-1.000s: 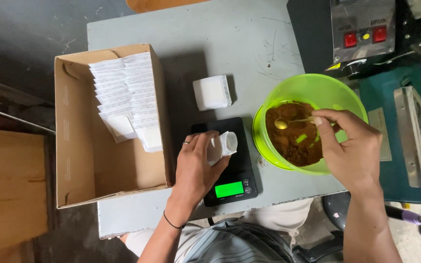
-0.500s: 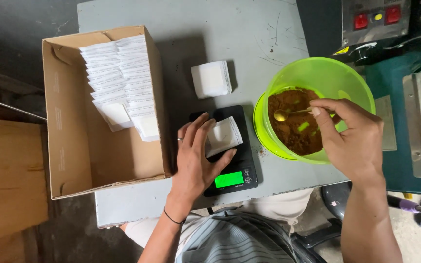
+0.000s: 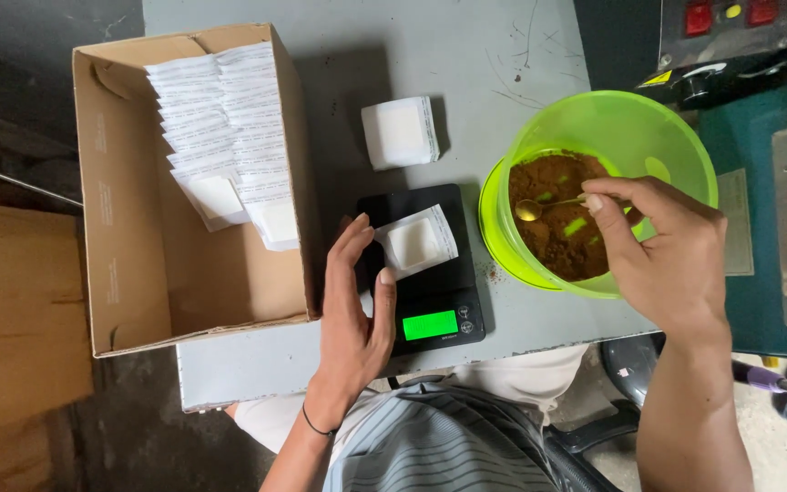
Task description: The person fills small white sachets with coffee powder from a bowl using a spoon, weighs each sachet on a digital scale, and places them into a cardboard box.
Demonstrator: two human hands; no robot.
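A small white pouch lies flat on a black digital scale with a lit green display. My left hand rests open beside the scale's left edge, fingers straight, holding nothing. My right hand pinches a small metal spoon over a lime-green bowl of brown powder. The spoon's bowl hovers just above the powder.
A cardboard box at the left holds rows of white pouches. A short stack of empty white pouches lies behind the scale on the grey table. A teal machine with red buttons stands at the right.
My left hand set the white pouch down on the scale and slid away to the left, now open. My right hand stays at the bowl with the spoon.
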